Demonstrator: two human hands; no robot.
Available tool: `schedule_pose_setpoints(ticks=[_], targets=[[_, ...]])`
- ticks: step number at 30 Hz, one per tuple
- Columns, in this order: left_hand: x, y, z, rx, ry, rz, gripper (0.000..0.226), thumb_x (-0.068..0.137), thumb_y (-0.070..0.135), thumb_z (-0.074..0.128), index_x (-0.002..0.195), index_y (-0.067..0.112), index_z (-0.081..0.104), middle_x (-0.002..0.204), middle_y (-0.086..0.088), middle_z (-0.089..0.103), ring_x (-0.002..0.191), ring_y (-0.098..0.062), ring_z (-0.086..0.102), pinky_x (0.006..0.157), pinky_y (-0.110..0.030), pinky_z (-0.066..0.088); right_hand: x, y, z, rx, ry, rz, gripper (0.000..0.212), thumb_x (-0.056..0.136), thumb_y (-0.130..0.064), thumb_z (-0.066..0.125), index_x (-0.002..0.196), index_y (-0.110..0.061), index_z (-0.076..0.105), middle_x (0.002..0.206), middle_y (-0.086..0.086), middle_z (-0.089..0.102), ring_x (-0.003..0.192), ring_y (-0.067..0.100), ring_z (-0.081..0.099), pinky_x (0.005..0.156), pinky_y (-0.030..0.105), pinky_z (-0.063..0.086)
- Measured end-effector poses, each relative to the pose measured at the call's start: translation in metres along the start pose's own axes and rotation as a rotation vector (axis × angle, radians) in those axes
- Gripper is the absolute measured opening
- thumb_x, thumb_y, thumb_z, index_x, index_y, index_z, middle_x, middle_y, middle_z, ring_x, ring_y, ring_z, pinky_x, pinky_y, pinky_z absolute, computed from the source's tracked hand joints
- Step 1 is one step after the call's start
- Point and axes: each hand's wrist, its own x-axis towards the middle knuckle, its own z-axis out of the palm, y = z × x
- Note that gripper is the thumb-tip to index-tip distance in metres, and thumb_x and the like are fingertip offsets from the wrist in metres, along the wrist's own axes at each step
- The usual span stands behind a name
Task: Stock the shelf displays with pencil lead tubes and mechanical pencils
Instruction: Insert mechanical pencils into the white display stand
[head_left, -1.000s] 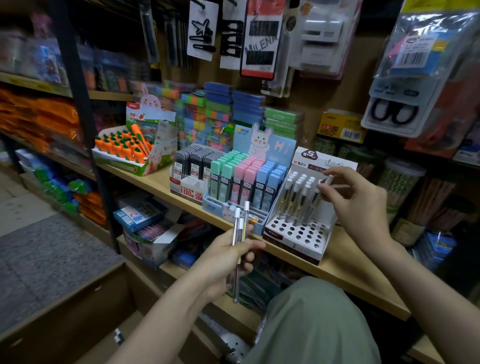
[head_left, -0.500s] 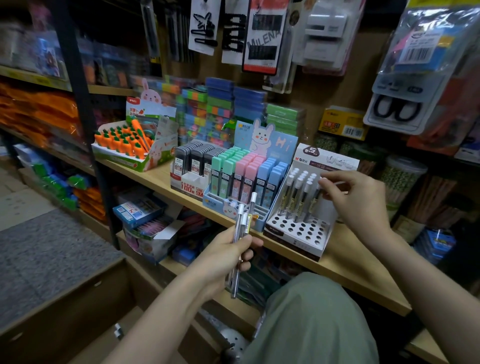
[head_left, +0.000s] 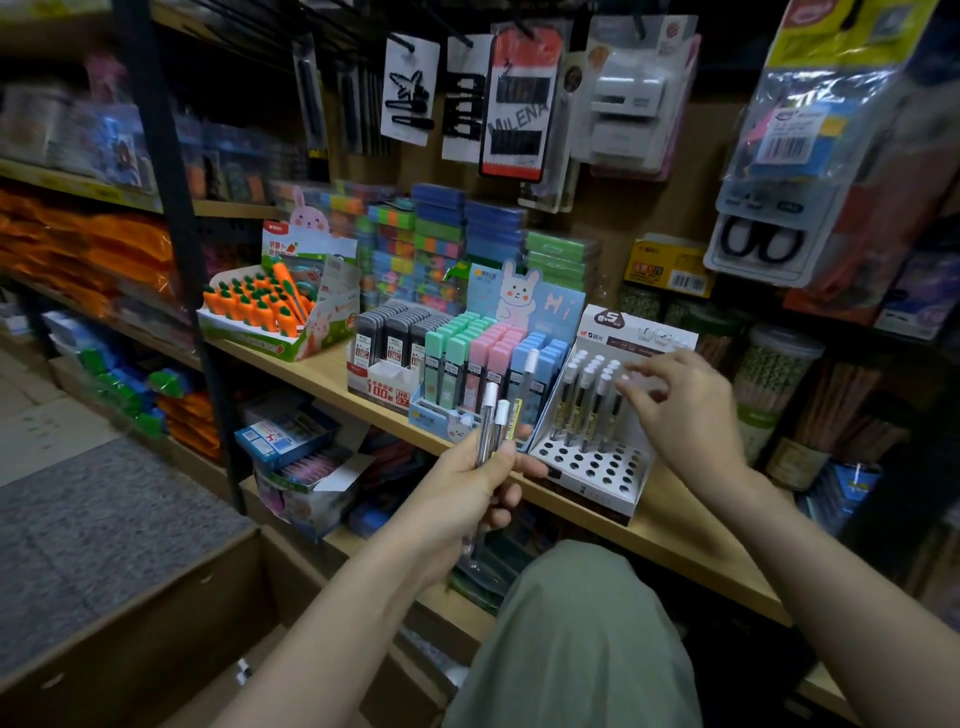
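My left hand (head_left: 467, 493) grips a small bunch of clear mechanical pencils (head_left: 488, 415) with white caps, upright in front of the shelf edge. The white pencil display stand (head_left: 592, 467) has several pencils (head_left: 584, 400) standing in its back holes; the front holes are bare. My right hand (head_left: 685, 410) reaches over the stand's right side and pinches the white cap of a pencil (head_left: 626, 378) set in the back rows. Left of the stand are the pastel lead tube display (head_left: 467, 358) and a box of dark lead tubes (head_left: 387, 338).
All displays sit on a wooden shelf (head_left: 670, 535). A carrot-shaped item display (head_left: 260, 306) stands at the left, jars (head_left: 774, 374) at the right, hanging packs above. A cardboard box (head_left: 130, 623) lies at lower left, my knee (head_left: 571, 623) below the shelf.
My right hand has lowered a pencil down among the others in the stand and still pinches its cap. My left hand with its pencils has risen slightly.
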Motion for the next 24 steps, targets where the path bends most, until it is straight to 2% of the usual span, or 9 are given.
schedule_pose_setpoints(ticks=[2,5,7,9,12,15,17,20,24], targets=[[-0.006,0.008,0.002,-0.006,-0.040,0.009,0.022,0.103,0.022,0.044,0.120,0.024,0.059,0.087,0.002,0.071,0.056,-0.004,0.047,0.048,-0.016,0.035,-0.009,-0.006,-0.009,0.065,-0.021,0.039,0.038,0.089,-0.038,0.066,0.124,-0.023,0.064,0.111,0.000,0.063,0.089,0.014,0.064,0.083,0.039,0.057],[-0.014,0.022,0.008,0.028,-0.116,0.015,0.021,0.103,0.023,0.045,0.118,0.024,0.058,0.085,0.003,0.070,0.057,-0.004,0.044,0.047,-0.016,0.031,-0.023,-0.030,-0.025,0.519,-0.124,0.145,0.031,0.087,-0.036,0.068,0.118,-0.034,0.064,0.093,-0.006,0.072,0.082,0.009,0.069,0.076,0.035,0.061],[-0.019,0.033,0.013,0.083,-0.150,0.021,0.018,0.102,0.024,0.046,0.117,0.023,0.057,0.084,0.004,0.070,0.058,-0.005,0.044,0.047,-0.016,0.032,-0.027,-0.051,-0.034,0.788,-0.174,0.161,0.032,0.087,-0.028,0.070,0.118,-0.030,0.063,0.088,-0.002,0.074,0.081,0.011,0.072,0.071,0.030,0.061],[-0.020,0.041,0.017,0.137,-0.165,0.032,0.016,0.102,0.025,0.046,0.115,0.024,0.056,0.084,0.006,0.070,0.059,-0.006,0.044,0.047,-0.016,0.033,-0.027,-0.068,-0.041,0.880,-0.168,0.130,0.037,0.085,-0.022,0.073,0.120,-0.023,0.061,0.085,0.003,0.074,0.080,0.014,0.073,0.069,0.030,0.060],[-0.018,0.050,0.022,0.178,-0.139,0.048,0.016,0.103,0.025,0.045,0.113,0.027,0.058,0.088,0.007,0.071,0.063,-0.006,0.051,0.052,-0.017,0.039,-0.023,-0.081,-0.045,0.817,-0.101,0.071,0.036,0.083,-0.017,0.076,0.115,-0.021,0.060,0.079,0.001,0.074,0.070,0.011,0.073,0.067,0.028,0.060],[-0.010,0.051,0.022,0.224,-0.045,0.039,0.022,0.103,0.031,0.042,0.118,0.039,0.057,0.102,0.006,0.072,0.092,-0.011,0.066,0.075,-0.028,0.053,-0.017,-0.075,-0.050,0.783,-0.054,0.035,0.036,0.083,-0.016,0.076,0.112,-0.028,0.059,0.081,-0.006,0.075,0.073,0.007,0.072,0.067,0.023,0.059],[-0.003,0.048,0.020,0.225,0.065,0.025,0.026,0.104,0.031,0.039,0.126,0.038,0.051,0.096,-0.001,0.067,0.080,-0.014,0.064,0.065,-0.026,0.054,-0.011,-0.058,-0.057,0.716,0.026,0.021,0.037,0.082,-0.016,0.077,0.107,-0.033,0.056,0.080,-0.007,0.074,0.075,0.005,0.072,0.068,0.024,0.059],[0.008,0.042,0.018,0.120,0.192,0.036,0.024,0.104,0.032,0.038,0.126,0.032,0.050,0.072,0.001,0.053,0.050,-0.007,0.041,0.042,-0.018,0.034,-0.006,-0.029,-0.061,0.486,0.119,-0.028,0.037,0.080,-0.018,0.078,0.105,-0.033,0.054,0.084,-0.017,0.068,0.077,-0.008,0.067,0.066,0.007,0.051],[0.022,0.038,0.030,-0.114,0.233,0.021,0.019,0.102,0.040,0.040,0.107,0.028,0.054,0.065,0.006,0.041,0.045,-0.005,0.031,0.043,-0.020,0.026,-0.013,-0.006,-0.043,0.398,0.135,-0.048,0.037,0.080,-0.017,0.078,0.108,-0.027,0.058,0.088,-0.017,0.063,0.083,-0.011,0.063,0.068,0.000,0.044]])
